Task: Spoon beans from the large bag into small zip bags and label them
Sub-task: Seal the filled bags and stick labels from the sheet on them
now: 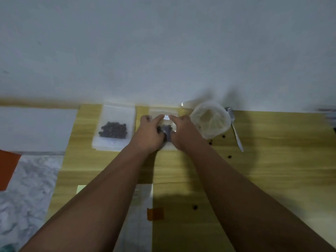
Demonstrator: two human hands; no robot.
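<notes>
The left hand (150,132) and right hand (183,131) pinch a thin, clear small zip bag (161,110) holding round dark beans (166,128) on a woodgrain table (272,160).

- Wooden table (272,170) with the large bag (211,122) at its far edge.
- Spoon (236,131): just right of that bag.
- Small zip bag (166,113): just left.
- Loose beans (229,156): near its front.
- Orange label (155,213): well nearer.
</notes>
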